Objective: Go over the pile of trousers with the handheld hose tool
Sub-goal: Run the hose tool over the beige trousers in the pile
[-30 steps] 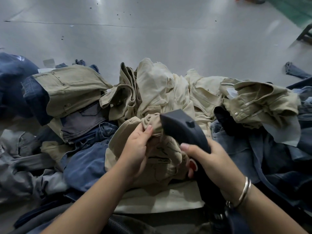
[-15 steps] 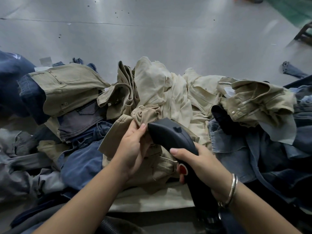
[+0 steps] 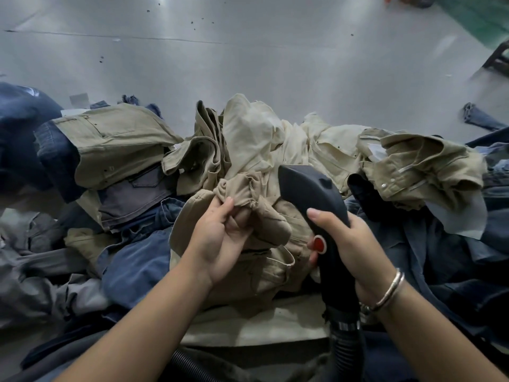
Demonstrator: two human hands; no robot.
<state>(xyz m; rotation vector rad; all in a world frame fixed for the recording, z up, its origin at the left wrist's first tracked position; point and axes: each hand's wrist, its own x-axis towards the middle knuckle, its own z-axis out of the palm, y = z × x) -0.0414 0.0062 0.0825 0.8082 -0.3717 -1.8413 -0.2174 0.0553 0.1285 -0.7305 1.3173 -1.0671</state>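
Note:
A pile of trousers (image 3: 248, 139) in khaki, cream, blue denim and grey covers the surface in front of me. My left hand (image 3: 220, 238) pinches a bunched fold of a khaki pair (image 3: 242, 188) at the pile's middle. My right hand (image 3: 349, 244) grips the handle of a black hose tool (image 3: 311, 188). Its rounded head points up and away, just right of the held fold. A red button (image 3: 319, 244) sits on the handle beside my thumb. The ribbed black hose (image 3: 347, 351) drops from the handle's base.
A bare grey floor (image 3: 248, 51) stretches beyond the pile. More denim (image 3: 479, 119) lies at the far right. A dark furniture leg (image 3: 495, 59) and a green patch of floor (image 3: 473, 9) show at the top right. A second run of ribbed hose (image 3: 190, 365) crosses the bottom edge.
The tool's head has moved to the right, off the khaki fold, and tilted upward. My left hand keeps its hold on the fold, which is now uncovered.

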